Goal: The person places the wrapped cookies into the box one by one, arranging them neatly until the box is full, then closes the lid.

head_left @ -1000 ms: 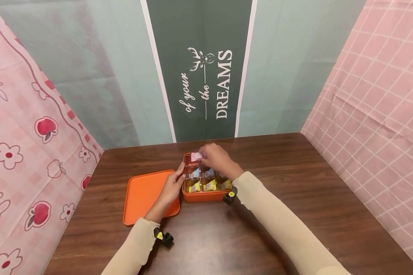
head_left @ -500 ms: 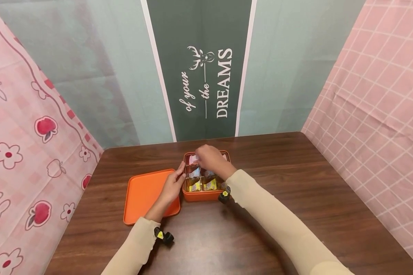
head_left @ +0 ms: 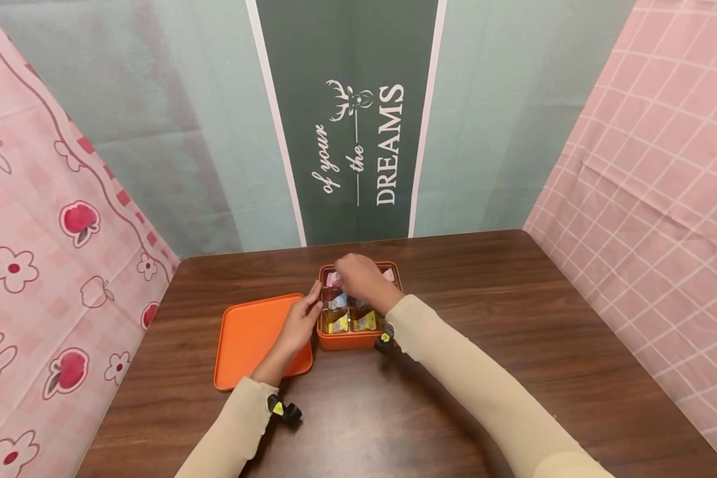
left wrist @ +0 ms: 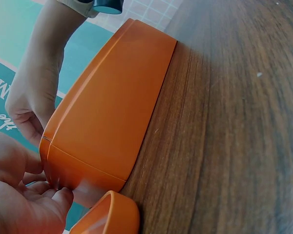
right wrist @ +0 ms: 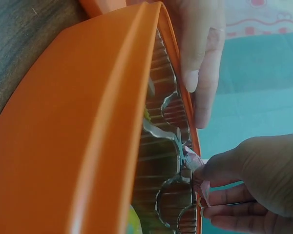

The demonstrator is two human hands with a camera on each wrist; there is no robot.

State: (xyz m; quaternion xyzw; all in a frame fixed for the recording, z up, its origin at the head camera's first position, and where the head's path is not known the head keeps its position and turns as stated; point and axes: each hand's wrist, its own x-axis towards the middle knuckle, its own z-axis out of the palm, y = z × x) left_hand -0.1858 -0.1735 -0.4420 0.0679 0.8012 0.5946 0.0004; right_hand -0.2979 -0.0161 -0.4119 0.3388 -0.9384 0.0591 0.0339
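An orange box [head_left: 352, 341] with a clear divided tray holds small wrapped packets. My right hand [head_left: 367, 282] reaches over its far side. Seen from the right wrist, the thumb and fingers of that hand pinch a pink wrapped packet [right wrist: 191, 158] at the tray's far-left compartment. My left hand [head_left: 301, 322] touches the box's left side with its fingers extended. In the nearer rows sit a blue packet [head_left: 338, 302] and yellow packets [head_left: 364, 322]. Another pink packet [head_left: 388, 274] shows at the far right. The right hand hides the middle compartments.
An orange lid [head_left: 259, 338] lies on the wooden table [head_left: 454, 411] left of the box, partly under the left forearm. Patterned cloths stand at both sides and the back. Small black cameras are strapped at both wrists.
My right hand has lowered the pink packet from above the box into the far-left compartment and shifted slightly left. The left hand has stayed at the box's side.
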